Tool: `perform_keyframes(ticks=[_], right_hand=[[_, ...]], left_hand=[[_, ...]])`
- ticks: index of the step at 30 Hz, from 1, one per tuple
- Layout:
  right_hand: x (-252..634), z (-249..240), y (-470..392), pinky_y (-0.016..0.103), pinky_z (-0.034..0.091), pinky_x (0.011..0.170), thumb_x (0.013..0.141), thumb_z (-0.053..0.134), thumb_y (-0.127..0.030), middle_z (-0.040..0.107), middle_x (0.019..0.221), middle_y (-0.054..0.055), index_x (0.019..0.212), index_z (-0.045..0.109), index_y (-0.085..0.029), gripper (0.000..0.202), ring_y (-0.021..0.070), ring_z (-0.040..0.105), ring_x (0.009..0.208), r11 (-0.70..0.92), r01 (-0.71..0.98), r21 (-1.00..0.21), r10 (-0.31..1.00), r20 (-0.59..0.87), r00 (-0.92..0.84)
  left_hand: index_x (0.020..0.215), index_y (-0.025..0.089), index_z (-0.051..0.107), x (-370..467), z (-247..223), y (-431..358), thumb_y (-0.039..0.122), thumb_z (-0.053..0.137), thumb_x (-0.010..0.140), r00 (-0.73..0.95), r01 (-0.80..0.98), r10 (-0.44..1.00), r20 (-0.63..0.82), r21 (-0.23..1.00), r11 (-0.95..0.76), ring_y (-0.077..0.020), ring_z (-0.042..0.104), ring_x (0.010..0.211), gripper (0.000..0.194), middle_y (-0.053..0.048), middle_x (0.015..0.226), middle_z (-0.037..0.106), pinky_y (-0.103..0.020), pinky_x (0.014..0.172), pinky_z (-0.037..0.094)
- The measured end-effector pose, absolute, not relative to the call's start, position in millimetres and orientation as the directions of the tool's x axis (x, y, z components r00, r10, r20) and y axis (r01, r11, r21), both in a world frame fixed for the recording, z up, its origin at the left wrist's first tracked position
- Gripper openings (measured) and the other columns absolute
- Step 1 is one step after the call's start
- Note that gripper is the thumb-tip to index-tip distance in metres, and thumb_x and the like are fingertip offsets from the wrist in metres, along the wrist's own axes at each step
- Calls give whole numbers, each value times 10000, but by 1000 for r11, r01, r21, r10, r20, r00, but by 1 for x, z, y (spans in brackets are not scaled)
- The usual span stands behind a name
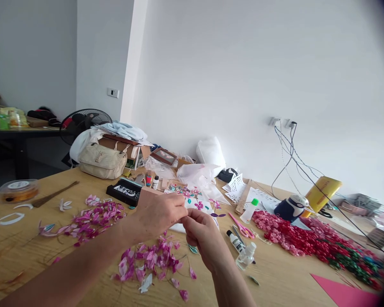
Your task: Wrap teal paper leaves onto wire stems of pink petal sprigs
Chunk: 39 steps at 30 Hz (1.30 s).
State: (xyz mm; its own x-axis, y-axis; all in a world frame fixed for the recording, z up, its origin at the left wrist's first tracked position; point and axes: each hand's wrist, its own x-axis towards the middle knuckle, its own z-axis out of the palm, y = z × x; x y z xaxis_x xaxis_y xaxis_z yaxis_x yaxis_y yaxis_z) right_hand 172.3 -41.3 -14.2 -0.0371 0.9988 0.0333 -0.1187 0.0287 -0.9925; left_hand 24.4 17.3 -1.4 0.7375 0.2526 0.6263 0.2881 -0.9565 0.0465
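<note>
Above the middle of the table, my left hand (160, 215) and my right hand (202, 236) meet at the fingertips. Both are closed in a pinch; whatever they pinch is too small or hidden to name. Behind them lies a white sheet (205, 205) with pink flowers and teal leaves on it, partly covered by my hands. Below and left of my hands is a loose heap of pink-purple petals (156, 258). Another pile of magenta petals (97, 217) spreads beyond my left forearm.
Right of my hands are pink scissors (243, 226), a green-capped bottle (249, 211) and a clear bottle (245, 256). Red and pink strung pieces (310, 236) cover the right side. A black tray (124, 192) and a beige bag (103, 161) stand back left.
</note>
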Motion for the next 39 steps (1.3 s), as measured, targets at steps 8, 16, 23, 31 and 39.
perform_keyframes(ticks=[8,16,23,31,39], right_hand=[[184,-15,-45,139,104,367,665,720,-261,241,510,-97,726,586,-140,190,31,121,441,-64,-523,-850,944,119,-309],[177,-18,-40,155,130,379,684,708,-299,272,481,-93,689,586,-116,220,30,152,440,-36,-334,-942,981,30,-189],[181,-14,-46,139,109,372,649,738,-273,275,526,-89,743,599,-129,221,23,127,442,-66,-514,-855,951,101,-292],[176,-18,-38,172,126,372,627,724,-347,302,452,-92,652,586,-120,266,24,178,411,5,-202,-979,998,17,-54],[183,-16,-42,146,98,367,629,739,-293,266,495,-98,722,590,-132,239,27,124,438,-95,-495,-864,951,69,-302]], left_hand=[[935,183,618,25,-2,19,246,549,824,668,-71,352,656,527,-847,-100,488,689,145,14,735,512,-196,628,393],[771,136,614,24,0,15,175,470,859,722,266,226,654,38,-963,-133,484,709,174,-25,753,525,-230,632,364],[927,175,601,23,3,12,221,547,827,661,22,282,696,357,-934,-101,509,703,122,3,784,532,-202,640,389],[703,127,592,28,-8,20,175,456,863,722,349,236,650,-48,-936,-139,482,690,215,-22,722,515,-239,605,360],[904,174,595,27,-5,20,248,539,832,664,-27,304,683,428,-903,-97,501,689,117,12,756,521,-192,624,390]])
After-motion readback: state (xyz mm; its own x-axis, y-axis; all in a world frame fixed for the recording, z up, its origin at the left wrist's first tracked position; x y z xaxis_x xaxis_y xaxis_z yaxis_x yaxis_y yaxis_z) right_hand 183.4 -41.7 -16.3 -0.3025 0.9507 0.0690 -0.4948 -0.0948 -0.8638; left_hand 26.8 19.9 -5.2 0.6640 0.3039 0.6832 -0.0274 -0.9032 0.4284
